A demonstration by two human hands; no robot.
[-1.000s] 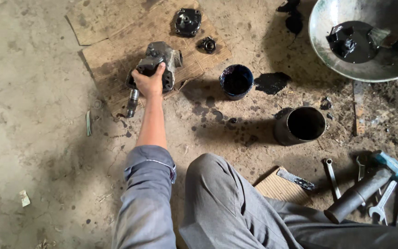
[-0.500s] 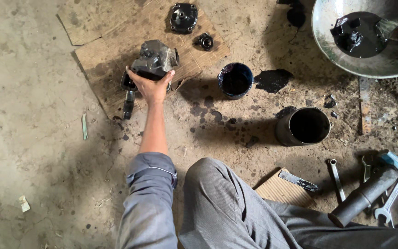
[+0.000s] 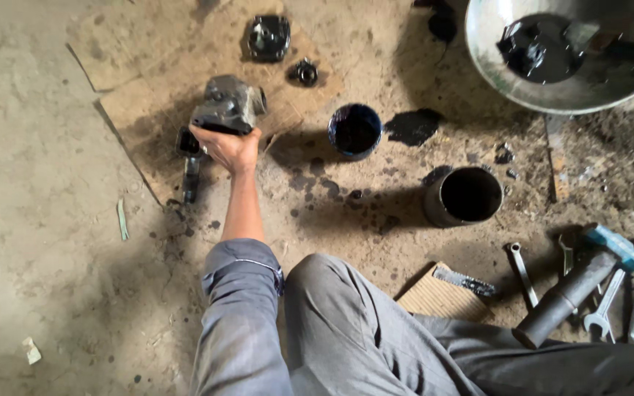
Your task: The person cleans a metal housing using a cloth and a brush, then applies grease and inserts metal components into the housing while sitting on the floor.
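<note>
Trouser leg [image 3: 376, 330]: grey, bent at the knee, at the near edge of the floor, with the grey sleeve just beside it
Ridged board [image 3: 442, 299]: near the knee on the floor, a small dark flat tool lying across its far corner
Tools [image 3: 603, 293]: spanners, a blue-handled tool and a thick dark steel bar [image 3: 565, 299], heaped together at the near right of the floor
Left hand [image 3: 230, 147]: arm stretched well forward; fingers closed over the near side of the metal housing, gripping it from below and behind
Right hand: out of sight, so its fingers cannot be told
Metal housing [image 3: 229, 106]: blocky, dark, oil-coated casting, tilted and lifted at the near edge of the cardboard sheet [image 3: 133, 110] that lies on the floor's far left
Handling: looks heavy and rigid, likely slick with oil; a grip on the square body or under a flange seems safer than on the rounded end
Dark rod [image 3: 189, 165]: lies on the cardboard edge just left of the hand
Steel cylinder [image 3: 465, 196]: open-topped, on the oil-stained floor well right of the hand
Small pot [image 3: 355, 130]: dark blue, round, beyond the cylinder
Smaller parts [image 3: 268, 37]: a black cap and a little ring at the cardboard's far edge
Metal basin [image 3: 552, 84]: far right corner, holding black oil and parts
</note>
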